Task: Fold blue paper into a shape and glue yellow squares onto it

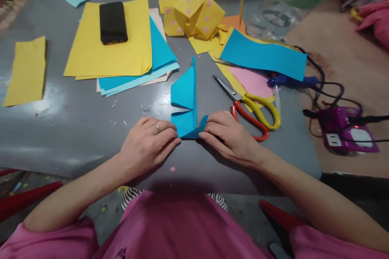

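Observation:
A blue folded paper piece (183,91) with slits cut in its left side stands partly raised on the grey table. My left hand (149,139) is closed on its lower left corner, thumb and fingers pressed together; a ring shows on one finger. My right hand (226,137) pinches the lower right end, where a narrow blue flap curls up beside the fingertips. Just right of the paper lie scissors (238,99) with one red and one yellow handle, their blades pointing up and left, close to my right hand.
A black phone (113,22) rests on stacked yellow sheets (82,48). Behind are dotted yellow paper shapes (190,8). At right are a blue strip (263,56), a blue glue gun (285,81), a purple power strip (346,129) with cables, and a clear container (273,16).

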Available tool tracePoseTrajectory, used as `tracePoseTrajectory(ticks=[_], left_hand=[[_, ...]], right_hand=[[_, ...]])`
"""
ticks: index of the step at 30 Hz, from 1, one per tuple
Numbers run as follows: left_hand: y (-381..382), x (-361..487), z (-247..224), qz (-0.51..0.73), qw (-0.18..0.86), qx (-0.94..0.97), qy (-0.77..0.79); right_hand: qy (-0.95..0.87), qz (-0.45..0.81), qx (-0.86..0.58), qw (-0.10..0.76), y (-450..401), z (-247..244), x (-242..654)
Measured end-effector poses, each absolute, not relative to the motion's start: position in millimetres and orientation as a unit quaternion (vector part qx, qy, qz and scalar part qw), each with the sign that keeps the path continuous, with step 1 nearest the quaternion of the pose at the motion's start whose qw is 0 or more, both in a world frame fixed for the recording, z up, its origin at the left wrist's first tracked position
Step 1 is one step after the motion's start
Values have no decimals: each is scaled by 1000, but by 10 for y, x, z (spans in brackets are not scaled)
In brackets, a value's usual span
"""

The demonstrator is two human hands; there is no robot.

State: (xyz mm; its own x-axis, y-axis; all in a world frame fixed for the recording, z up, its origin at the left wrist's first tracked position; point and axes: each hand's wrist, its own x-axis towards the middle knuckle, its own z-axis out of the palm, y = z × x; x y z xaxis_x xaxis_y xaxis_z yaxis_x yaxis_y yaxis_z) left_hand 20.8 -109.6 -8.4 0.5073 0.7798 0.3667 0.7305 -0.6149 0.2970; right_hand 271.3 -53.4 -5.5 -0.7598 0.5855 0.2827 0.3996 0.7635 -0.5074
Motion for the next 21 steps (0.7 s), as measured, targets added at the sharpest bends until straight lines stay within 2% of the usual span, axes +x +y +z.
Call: tracePoseTrajectory(ticks=[9,21], left_hand=[[-1125,295,-60,241,68,846,471],[-1117,298,-91,224,64,856,461]], right_hand=[[-872,240,-340,258,-580,-94,2669],[-890,210,-327,239,-570,-107,2680]])
